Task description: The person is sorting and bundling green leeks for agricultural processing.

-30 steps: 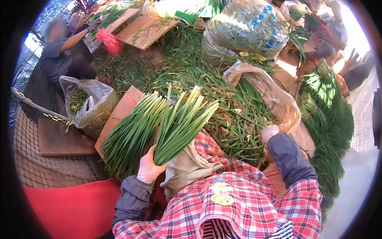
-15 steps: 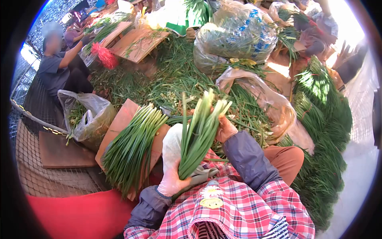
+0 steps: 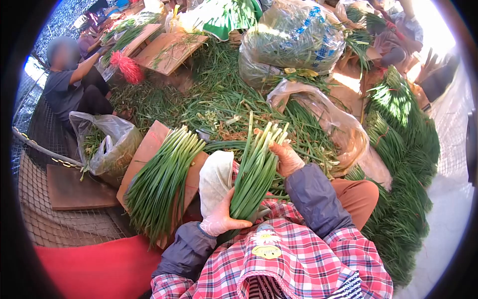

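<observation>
A bunch of chives [image 3: 255, 184] stands upright in front of my chest, pale stalk ends up and green leaves down. My left hand [image 3: 222, 217], in a thin clear glove, is closed around the leaves low on the left side. Near the stalk ends, my right hand [image 3: 288, 158] grips the bunch from the right, with a fingertip showing behind the stalks. One stalk sticks up above the others. To the left, a larger pile of chives [image 3: 162, 182] lies across a wooden board [image 3: 144, 144], stalk ends away from me. A pale cloth [image 3: 215, 179] covers my knee beside the bunch.
Loose leaves and trimmings [image 3: 224, 107] cover the ground ahead. An open plastic bag [image 3: 343, 124] lies right of centre, a stuffed clear bag [image 3: 294, 42] behind it. Tied green bundles [image 3: 398, 199] line the right. A person [image 3: 72, 79] sits at the far left behind a white bag [image 3: 109, 144].
The bunch has shifted slightly right and downward, and one stalk now stands higher than the others. My left thumb has moved across the leaves; my right hand has moved slightly right.
</observation>
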The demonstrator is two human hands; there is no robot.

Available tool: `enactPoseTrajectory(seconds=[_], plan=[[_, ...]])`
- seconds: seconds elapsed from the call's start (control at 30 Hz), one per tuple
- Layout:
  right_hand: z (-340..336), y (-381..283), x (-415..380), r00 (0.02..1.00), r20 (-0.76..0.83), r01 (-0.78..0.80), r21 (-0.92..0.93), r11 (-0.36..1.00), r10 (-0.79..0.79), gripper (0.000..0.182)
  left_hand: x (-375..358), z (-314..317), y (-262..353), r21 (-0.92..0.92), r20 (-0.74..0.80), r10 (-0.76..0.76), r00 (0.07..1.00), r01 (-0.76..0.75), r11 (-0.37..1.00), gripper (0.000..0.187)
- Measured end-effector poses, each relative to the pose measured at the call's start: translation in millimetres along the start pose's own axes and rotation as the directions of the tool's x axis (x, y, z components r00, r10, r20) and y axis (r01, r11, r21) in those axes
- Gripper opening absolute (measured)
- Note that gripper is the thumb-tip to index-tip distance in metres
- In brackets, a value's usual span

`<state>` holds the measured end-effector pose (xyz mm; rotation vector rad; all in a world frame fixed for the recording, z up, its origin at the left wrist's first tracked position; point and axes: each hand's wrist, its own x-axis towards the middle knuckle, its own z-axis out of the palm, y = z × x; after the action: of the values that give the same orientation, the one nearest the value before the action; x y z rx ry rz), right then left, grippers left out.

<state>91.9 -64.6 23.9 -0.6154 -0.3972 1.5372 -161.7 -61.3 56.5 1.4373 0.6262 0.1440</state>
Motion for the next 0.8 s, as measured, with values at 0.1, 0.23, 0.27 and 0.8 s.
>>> enactPoseTrajectory(seconds=[0.1,0.23,0.27,0.8], plan=[[-6.2,-2.5,0.3,0.988,0.138,0.06,0.033,0.998,-0.064,0.081,0.6,7.5,-13.7,0.077,-0.039,-0.005,0.999,0.008,0.997,0.112],[7.5,-3.3,-2.3,0.985,0.174,-0.009,0.178,0.984,-0.022,0.077,6.5,12.4,-11.3,0.078,0.021,0.007,1.0,-0.009,0.997,0.104],[6.6,-1.2,-1.2,0.989,0.146,0.011,0.167,0.986,-0.035,0.075,7.3,13.1,-10.8,0.004,0.021,0.019,1.0,-0.02,1.0,0.102],[-36.6,-102.5,5.9,0.839,-0.249,0.339,-0.455,0.823,-0.483,0.037,-5.6,-6.0,31.4,-0.303,0.153,-0.194,0.969,0.233,0.924,0.061]])
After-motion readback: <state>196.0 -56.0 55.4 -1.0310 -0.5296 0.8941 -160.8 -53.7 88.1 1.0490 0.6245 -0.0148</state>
